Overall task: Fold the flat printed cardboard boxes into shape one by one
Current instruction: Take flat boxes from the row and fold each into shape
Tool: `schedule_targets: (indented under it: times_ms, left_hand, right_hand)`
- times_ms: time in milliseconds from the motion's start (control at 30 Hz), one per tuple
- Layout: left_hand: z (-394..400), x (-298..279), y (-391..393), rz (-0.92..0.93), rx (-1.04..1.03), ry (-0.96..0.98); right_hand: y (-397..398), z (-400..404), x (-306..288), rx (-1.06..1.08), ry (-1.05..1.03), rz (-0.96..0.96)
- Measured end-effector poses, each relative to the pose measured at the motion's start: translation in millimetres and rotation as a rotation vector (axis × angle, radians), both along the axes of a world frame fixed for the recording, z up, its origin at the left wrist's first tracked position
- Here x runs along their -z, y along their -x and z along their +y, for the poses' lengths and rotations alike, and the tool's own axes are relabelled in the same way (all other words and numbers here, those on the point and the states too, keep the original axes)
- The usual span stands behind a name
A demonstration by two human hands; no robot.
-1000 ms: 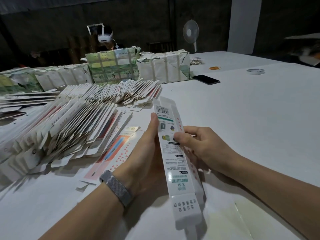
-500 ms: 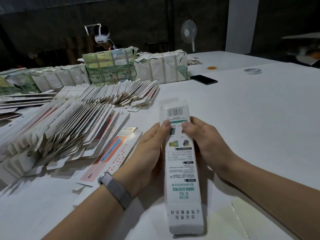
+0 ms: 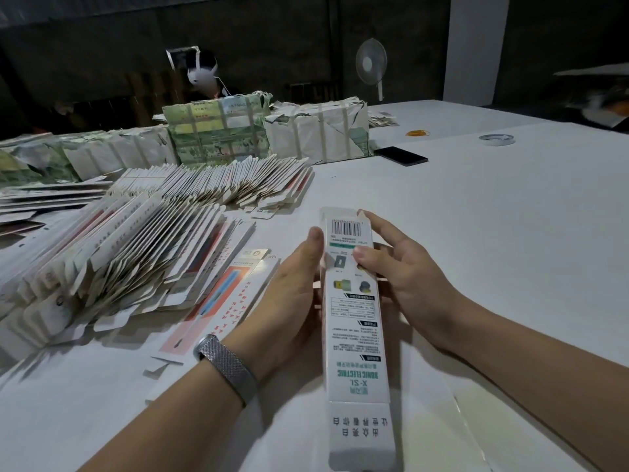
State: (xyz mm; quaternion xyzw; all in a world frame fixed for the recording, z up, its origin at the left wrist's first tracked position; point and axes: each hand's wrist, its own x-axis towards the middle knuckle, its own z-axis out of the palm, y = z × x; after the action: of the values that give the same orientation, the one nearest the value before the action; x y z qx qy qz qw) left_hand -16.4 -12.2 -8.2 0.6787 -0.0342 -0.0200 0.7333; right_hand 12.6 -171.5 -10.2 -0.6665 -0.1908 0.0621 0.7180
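In the head view, one long printed box (image 3: 354, 321) lies lengthwise between both hands, its long axis running from near to far, barcode end far and flap end near. The left hand (image 3: 289, 301) cups its left edge with relaxed fingers; the right hand (image 3: 405, 281) presses its thumb on the printed face, fingers spread along the right edge. Both hands sit toward the far half. Left lie two fanned rows of flat boxes (image 3: 136, 257), too many to count.
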Motion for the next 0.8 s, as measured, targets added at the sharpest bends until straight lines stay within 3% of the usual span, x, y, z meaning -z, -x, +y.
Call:
schedule_targets:
  times_ms: [267, 800]
  left_hand:
    - [0.8, 4.5, -2.8, -0.087, -0.048, 0.033]
    - [6.8, 7.1, -4.0, -0.021, 0.058, 0.12]
  right_hand:
    - [-0.9, 0.8, 0.6, 0.016, -0.001, 0.025]
    - [-0.6, -1.9, 1.4, -0.075, -0.03, 0.051]
